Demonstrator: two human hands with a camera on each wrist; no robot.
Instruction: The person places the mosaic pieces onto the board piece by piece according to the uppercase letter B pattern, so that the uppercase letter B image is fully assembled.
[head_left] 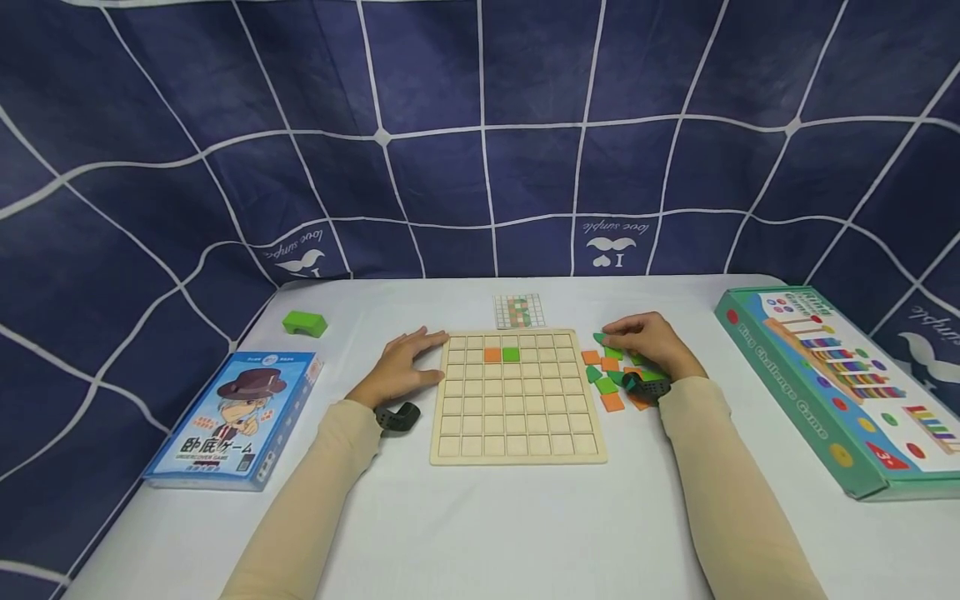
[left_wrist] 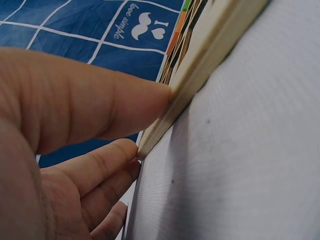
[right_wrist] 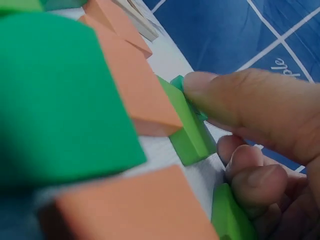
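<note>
A wooden grid board [head_left: 517, 425] lies flat, with an orange square tile [head_left: 492, 355] and a light green square tile [head_left: 511, 354] side by side in its second row. My left hand [head_left: 401, 362] rests at the board's left side; thumb and fingertips touch its edge, as the left wrist view shows. Right of the board, my right hand [head_left: 647, 340] pinches a dark green tile [right_wrist: 177, 81] between thumb and fingers, mostly covered by the thumb. Under and beside this hand spread loose orange tiles [head_left: 612, 402] and green tiles [head_left: 606, 385], some hidden by the hand.
A small pattern card [head_left: 519, 311] lies behind the board. At left are a blue game box [head_left: 232, 417] and a green block [head_left: 304, 323]. A large green-edged game box [head_left: 847, 392] lies at right. A dark blue gridded cloth [head_left: 450, 175] hangs behind the white table.
</note>
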